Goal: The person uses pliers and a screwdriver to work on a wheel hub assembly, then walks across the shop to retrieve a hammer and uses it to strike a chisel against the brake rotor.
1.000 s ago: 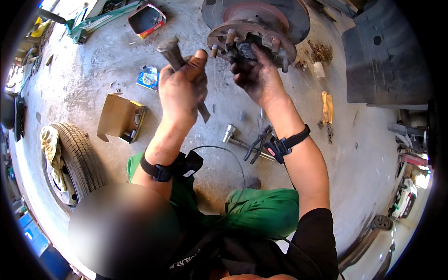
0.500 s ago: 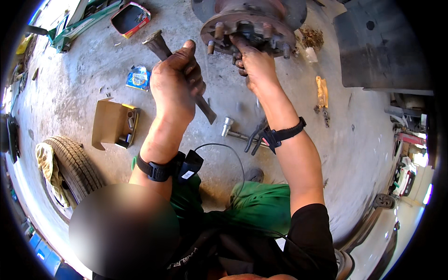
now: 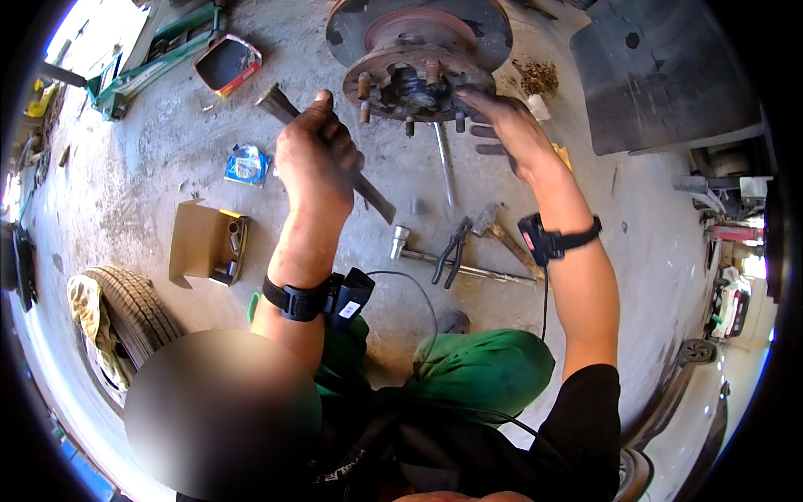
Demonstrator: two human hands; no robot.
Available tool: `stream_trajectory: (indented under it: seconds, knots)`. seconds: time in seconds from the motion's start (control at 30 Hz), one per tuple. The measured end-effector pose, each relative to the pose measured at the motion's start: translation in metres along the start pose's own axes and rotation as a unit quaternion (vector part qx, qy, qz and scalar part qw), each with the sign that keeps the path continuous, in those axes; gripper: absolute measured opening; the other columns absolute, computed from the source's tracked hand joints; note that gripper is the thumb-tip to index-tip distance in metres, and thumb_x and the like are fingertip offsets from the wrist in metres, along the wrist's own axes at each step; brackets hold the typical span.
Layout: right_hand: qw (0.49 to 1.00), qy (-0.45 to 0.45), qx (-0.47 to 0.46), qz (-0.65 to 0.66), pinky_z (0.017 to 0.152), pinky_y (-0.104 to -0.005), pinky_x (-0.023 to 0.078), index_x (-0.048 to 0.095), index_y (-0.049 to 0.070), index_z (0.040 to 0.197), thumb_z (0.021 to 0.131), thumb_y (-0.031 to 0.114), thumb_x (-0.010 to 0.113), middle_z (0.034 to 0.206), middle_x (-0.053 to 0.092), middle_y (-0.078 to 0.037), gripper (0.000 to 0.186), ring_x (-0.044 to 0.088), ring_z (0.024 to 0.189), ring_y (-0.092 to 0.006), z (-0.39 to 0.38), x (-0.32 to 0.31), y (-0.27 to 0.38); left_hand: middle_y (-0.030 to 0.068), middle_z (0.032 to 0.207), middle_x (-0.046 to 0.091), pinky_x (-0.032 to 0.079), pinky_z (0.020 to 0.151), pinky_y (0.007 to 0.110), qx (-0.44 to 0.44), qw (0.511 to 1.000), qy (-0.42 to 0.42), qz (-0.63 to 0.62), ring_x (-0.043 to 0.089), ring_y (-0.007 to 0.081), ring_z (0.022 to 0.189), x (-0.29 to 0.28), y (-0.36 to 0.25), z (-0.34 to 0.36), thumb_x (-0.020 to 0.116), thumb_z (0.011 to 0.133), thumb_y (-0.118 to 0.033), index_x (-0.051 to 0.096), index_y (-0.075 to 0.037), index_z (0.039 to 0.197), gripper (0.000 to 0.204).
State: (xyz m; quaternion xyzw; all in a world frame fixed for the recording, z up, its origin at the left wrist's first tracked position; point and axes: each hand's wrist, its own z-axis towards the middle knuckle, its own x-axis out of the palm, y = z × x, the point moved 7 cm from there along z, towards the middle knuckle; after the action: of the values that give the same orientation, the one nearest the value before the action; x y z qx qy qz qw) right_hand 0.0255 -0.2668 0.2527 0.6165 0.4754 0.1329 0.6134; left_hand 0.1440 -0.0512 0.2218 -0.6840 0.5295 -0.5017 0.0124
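Observation:
A dark metal cold chisel (image 3: 375,198) is gripped in my left hand (image 3: 316,159), slanting from upper left to lower right. My right hand (image 3: 514,134) is raised at the right edge of a rusty wheel hub (image 3: 458,69), fingers spread and slightly blurred. Whether a fingertip touches the hub's rim, I cannot tell. Several studs stick out of the hub flange, and its centre is dark and greasy. Below the hub, a thin metal rod (image 3: 443,163) slants down toward the floor.
Pliers (image 3: 452,253), a hammer (image 3: 506,240) and a socket wrench (image 3: 468,269) lie before my knees. Leftward are an open carton (image 3: 196,243), a blue packet (image 3: 247,166), a red-rimmed tray (image 3: 226,67) and a tyre (image 3: 130,305). A dark panel (image 3: 669,75) stands at right.
My right hand has come out of the hub's centre and moved right, its fingers opening. The pliers and hammer now show more fully. My left hand still holds the chisel.

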Motion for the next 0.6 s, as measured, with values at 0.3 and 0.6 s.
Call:
stream_trajectory:
  seconds: [0.3,0.6]
  knots:
    - [0.941,0.05,0.148,0.3,0.077,-0.0396,0.054,0.059,0.002,0.084,0.071,0.007,0.055,0.083,0.062,-0.011,0.015,0.062,0.076,-0.0223,0.021,0.024,-0.061,-0.0033,0.051,0.026,0.026,0.047,0.03,0.012,0.999,0.004,0.042,0.024,0.0128,0.041,0.014,0.005,-0.011,0.052,0.093,-0.029,0.034,-0.017,0.062,0.038]
    - [0.893,0.283,0.121,0.329,0.08,-0.0348,0.051,0.058,0.003,0.108,0.091,0.045,0.049,0.099,0.066,-0.011,0.046,0.064,0.089,-0.0198,-0.023,0.16,-0.107,-0.0027,0.052,0.025,0.027,0.05,0.031,-0.013,1.0,0.005,0.017,0.026,0.0148,0.044,0.006,0.021,0.008,0.054,0.091,-0.027,0.034,-0.018,0.062,0.036]
